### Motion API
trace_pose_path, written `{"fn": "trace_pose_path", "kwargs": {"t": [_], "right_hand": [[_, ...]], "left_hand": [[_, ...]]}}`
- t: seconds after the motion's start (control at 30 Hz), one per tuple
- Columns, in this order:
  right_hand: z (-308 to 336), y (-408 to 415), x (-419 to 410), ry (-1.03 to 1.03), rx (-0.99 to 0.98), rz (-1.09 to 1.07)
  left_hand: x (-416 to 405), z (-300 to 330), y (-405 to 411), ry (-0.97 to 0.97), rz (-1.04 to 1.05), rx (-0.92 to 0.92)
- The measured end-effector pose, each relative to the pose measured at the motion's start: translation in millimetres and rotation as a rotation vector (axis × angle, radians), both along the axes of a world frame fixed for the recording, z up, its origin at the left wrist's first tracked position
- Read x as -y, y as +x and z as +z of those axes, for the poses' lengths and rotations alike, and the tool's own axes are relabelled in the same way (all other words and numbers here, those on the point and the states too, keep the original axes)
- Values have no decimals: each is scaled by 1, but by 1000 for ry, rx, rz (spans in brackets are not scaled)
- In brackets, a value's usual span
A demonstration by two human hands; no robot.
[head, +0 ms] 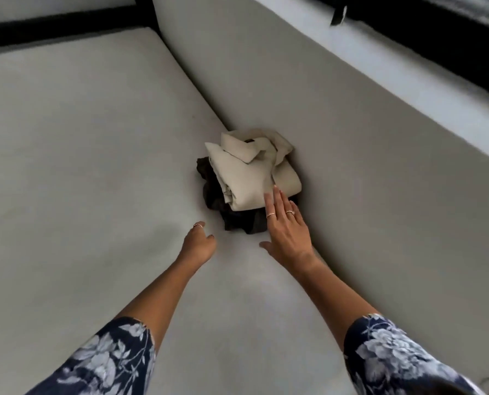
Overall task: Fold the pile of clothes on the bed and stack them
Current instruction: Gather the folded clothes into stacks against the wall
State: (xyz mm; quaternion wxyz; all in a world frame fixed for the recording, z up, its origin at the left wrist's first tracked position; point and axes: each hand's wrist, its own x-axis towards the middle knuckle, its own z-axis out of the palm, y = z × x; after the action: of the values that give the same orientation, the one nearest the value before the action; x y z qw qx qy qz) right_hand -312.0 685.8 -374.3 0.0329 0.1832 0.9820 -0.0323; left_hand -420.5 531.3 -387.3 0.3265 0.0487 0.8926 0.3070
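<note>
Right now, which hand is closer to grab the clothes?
Probably the right hand: its straight fingers already reach the beige garment atop the pile. The left hand rests apart on the bed.

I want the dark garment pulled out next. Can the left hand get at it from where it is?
Probably yes. The left hand lies on the mattress beside the dark garment, with bare sheet between them. The beige garment covers most of it, so only the edge is free.

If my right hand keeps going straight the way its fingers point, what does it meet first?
The beige folded garment on the pile; the right hand has its fingertips at or already on its near edge. Contact is hard to judge.
</note>
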Motion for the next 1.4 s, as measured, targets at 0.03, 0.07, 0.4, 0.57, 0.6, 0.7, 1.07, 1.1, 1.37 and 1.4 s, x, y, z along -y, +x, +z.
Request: {"fn": "trace_pose_path", "kwargs": {"t": [0.03, 0.07, 0.4, 0.57, 0.6, 0.7, 1.07, 1.1, 1.37, 1.4], "right_hand": [[-11, -4, -3, 10, -7, -2], [-25, -11, -7, 32, -17, 0], [-101, -64, -49, 264, -122, 62], [-119, -88, -64, 305, -167, 138], [-121, -92, -66, 301, -185, 139], [-132, -97, -70, 279, -234, 136], [-101, -108, -91, 232, -237, 310], [-88, -108, -94, 192, -243, 326], [7, -105, -85, 82, -181, 262], [16, -96, -80, 30, -175, 255]], "left_hand": [[-5, -12, 0, 22, 39, 32], [-11, -25, -3, 49, 82, 51], [-58, -93, -41, 421, 594, 331], [-71, -101, -57, 558, 694, 428], [-73, -101, -59, 579, 706, 448], [-79, -103, -63, 616, 712, 496], [-97, -96, -79, 780, 632, 613], [-97, -89, -76, 800, 640, 600], [-79, -45, -58, 1141, 940, 698], [-78, -47, -47, 1155, 1011, 708]]}}
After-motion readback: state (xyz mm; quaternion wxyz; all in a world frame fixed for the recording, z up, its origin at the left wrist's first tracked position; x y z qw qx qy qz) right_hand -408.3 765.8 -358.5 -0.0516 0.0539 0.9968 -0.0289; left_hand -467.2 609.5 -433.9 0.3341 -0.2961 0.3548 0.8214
